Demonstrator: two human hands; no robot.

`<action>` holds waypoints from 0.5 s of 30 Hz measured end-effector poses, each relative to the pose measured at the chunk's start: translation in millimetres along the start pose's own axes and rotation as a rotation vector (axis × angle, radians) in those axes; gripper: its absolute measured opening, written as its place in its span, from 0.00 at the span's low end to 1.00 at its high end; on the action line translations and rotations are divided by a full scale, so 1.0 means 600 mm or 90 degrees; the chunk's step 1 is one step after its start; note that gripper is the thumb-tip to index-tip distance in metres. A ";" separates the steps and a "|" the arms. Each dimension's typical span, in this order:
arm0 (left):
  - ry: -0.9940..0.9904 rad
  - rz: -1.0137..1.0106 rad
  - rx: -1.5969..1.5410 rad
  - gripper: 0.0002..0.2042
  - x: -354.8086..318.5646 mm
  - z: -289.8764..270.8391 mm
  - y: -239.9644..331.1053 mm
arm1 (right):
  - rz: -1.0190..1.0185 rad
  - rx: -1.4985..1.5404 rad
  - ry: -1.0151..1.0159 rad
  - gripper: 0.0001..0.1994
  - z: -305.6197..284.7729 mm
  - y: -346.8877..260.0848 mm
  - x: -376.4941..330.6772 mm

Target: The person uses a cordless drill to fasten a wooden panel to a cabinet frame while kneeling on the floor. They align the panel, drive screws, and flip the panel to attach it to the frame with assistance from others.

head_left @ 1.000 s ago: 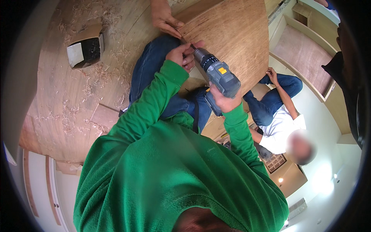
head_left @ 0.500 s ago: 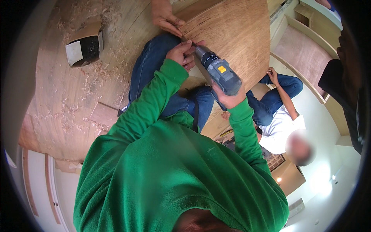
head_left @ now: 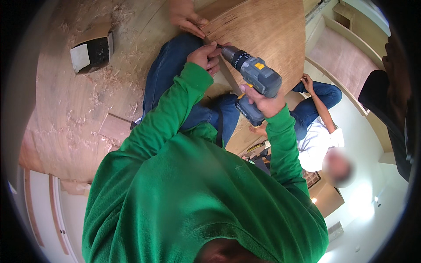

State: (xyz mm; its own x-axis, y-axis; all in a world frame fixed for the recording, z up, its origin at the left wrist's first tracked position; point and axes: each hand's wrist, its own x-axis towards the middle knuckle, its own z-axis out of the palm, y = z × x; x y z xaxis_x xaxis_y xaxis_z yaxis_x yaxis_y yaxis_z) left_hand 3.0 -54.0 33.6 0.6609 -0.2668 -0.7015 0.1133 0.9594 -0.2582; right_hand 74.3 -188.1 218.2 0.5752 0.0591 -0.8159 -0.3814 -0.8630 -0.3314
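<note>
My right hand [head_left: 270, 103] is wrapped round the handle of a grey-and-black cordless drill [head_left: 262, 76] with yellow details. The drill's chuck points up and left, toward the edge of a wooden panel [head_left: 263, 35]. Close to the chuck, my left hand [head_left: 204, 57] has its fingers pinched together at the panel's edge; what they grip there is too small to tell. Just beyond it, another person's hand [head_left: 186, 16] rests with its fingertips on the panel's corner.
An opened small box [head_left: 92, 55] lies on the wooden floor [head_left: 66, 101] at the left, among wood shavings. A co-worker in a white shirt [head_left: 318, 142] sits at the right beside the panel. Behind that person stands a wooden frame [head_left: 346, 52]. Tools [head_left: 258, 151] lie near my right forearm.
The drill has rolled and its rear has swung right, so its battery now shows beneath my right hand. My left hand stays pinched by the chuck.
</note>
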 end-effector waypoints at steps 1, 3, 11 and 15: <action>0.005 -0.001 0.009 0.06 0.001 -0.001 -0.002 | 0.010 0.002 -0.004 0.13 -0.002 0.001 0.000; 0.013 0.001 0.025 0.07 0.008 -0.002 -0.004 | -0.072 -0.025 0.012 0.13 0.004 0.006 0.003; -0.013 0.015 -0.017 0.06 0.015 -0.003 -0.007 | -0.179 -0.054 0.032 0.14 0.012 0.024 0.011; -0.004 -0.002 -0.009 0.06 0.017 0.003 0.000 | -0.229 -0.076 0.059 0.13 0.008 0.014 0.020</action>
State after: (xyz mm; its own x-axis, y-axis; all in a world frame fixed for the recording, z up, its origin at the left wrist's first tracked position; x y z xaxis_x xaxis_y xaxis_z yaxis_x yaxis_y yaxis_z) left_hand 11.1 -56.4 27.7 0.6655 -0.2693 -0.6962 0.1044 0.9571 -0.2704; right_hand 74.5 -192.4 203.1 0.7214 0.3284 -0.6097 -0.0596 -0.8477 -0.5271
